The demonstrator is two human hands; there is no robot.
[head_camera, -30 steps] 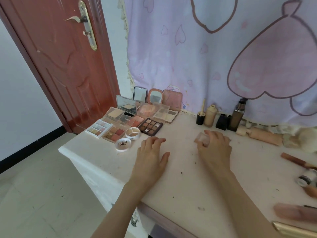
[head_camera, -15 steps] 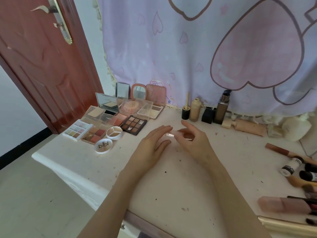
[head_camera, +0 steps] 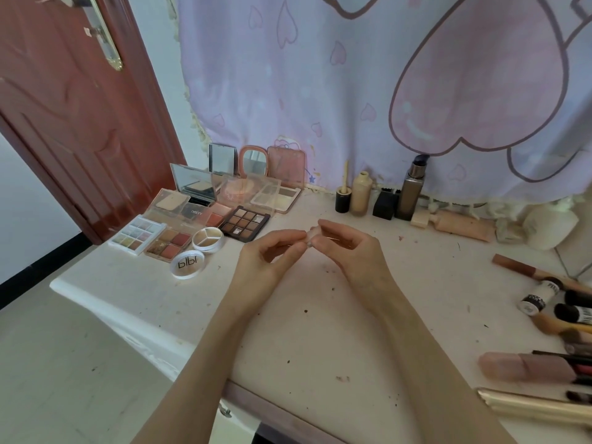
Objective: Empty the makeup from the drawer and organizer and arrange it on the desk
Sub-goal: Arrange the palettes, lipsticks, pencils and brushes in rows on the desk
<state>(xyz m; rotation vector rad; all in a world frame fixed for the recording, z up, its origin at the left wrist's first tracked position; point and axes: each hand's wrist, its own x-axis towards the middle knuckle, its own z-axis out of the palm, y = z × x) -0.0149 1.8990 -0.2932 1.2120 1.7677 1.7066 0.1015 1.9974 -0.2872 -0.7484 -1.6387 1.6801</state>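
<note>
A small clear makeup item (head_camera: 311, 236) is held above the middle of the white desk (head_camera: 320, 331). My left hand (head_camera: 269, 264) pinches its left end with curled fingers. My right hand (head_camera: 349, 251) pinches its right end, and most of the item is hidden between the fingertips. Several open eyeshadow and powder palettes (head_camera: 245, 223) lie grouped at the desk's back left, with a round white compact (head_camera: 187, 264) in front of them. Small bottles (head_camera: 360, 193) stand along the back edge.
A tall brown bottle (head_camera: 411, 190) and a beige tube (head_camera: 461, 224) sit at the back right. Tubes, brushes and pencils (head_camera: 541, 296) crowd the right edge. A lilac heart-print cloth (head_camera: 384, 91) hangs behind. The red door (head_camera: 73, 116) stands at the left.
My left hand lifted off the desk and met my right hand, which raised the small clear item; both now pinch it. The view shifted right and down.
</note>
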